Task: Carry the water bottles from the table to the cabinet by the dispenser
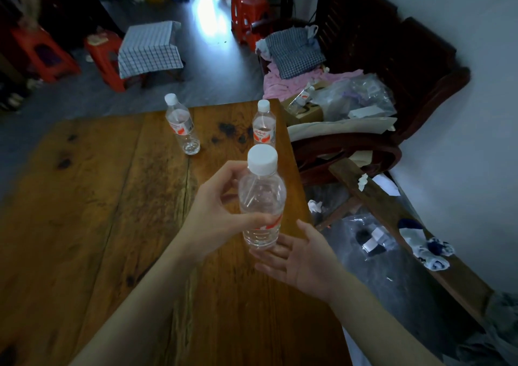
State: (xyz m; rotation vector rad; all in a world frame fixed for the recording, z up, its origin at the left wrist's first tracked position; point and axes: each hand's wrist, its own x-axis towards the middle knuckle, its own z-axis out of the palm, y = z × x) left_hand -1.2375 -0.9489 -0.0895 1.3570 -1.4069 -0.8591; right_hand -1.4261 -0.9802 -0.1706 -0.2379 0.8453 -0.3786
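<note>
My left hand (217,214) grips a clear water bottle (262,197) with a white cap and a red-and-white label, held upright above the wooden table (112,225). My right hand (300,256) lies open, palm up, just under and beside the bottle's base; whether it touches the bottle is unclear. Two more bottles of the same kind stand on the table's far end: one (181,124) towards the left, one (264,123) by the right edge, partly hidden behind the held bottle's cap. No cabinet or dispenser is in sight.
To the right of the table stands a dark wooden sofa (392,65) piled with clothes, plastic bags and paper. A wooden bench (392,211) with a sock runs along the right wall. Red plastic stools (246,15) and a small cloth-covered table (150,48) stand on the floor beyond.
</note>
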